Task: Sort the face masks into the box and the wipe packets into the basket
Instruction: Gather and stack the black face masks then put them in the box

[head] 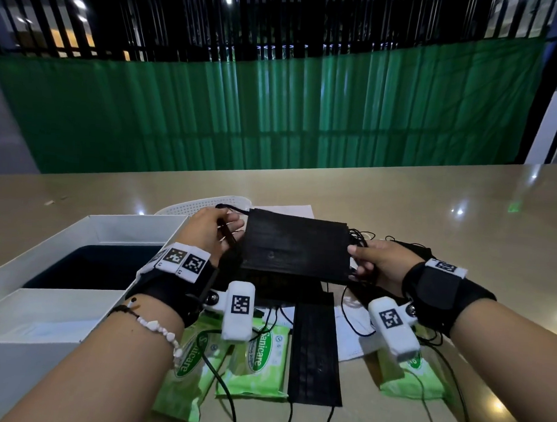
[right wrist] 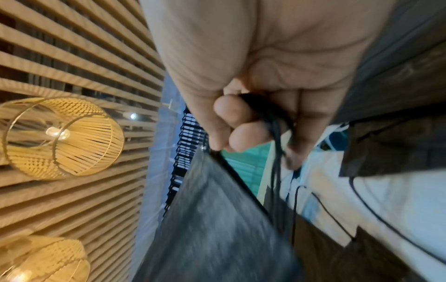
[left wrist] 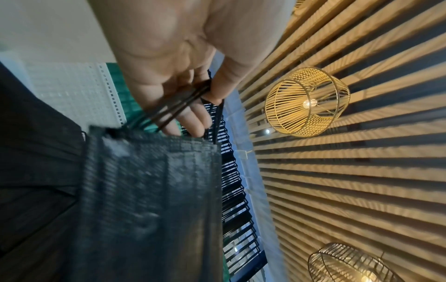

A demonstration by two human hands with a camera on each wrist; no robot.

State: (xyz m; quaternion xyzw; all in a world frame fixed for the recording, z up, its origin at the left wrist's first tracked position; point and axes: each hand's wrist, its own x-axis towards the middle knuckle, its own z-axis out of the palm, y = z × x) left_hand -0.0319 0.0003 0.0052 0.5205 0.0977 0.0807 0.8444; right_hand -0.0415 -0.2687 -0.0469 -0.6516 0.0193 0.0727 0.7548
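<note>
1. Bench (head: 431, 198): masks and packets (head: 254, 363) lie unsorted on it; the box (head: 88, 221) stands open at left, the basket (head: 204, 204) behind.
2. Step: a masks stack (head: 294, 246) hangs above the pile; next, I judge, swing it left and lower it into the box.
3. Stack: flat, long axis left-right.
4. Left hand (head: 209, 230) and right hand (head: 380, 260): fingers (left wrist: 188, 122) pinch the ear loops (right wrist: 272, 122) at each end.

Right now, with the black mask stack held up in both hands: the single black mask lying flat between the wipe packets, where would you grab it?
Pinch the single black mask at its near short edge, coming from above on the person's side. It lies flat, long axis pointing away, with wipe packets along its left side. The near end is clear and its ear loops trail toward the person.
</note>
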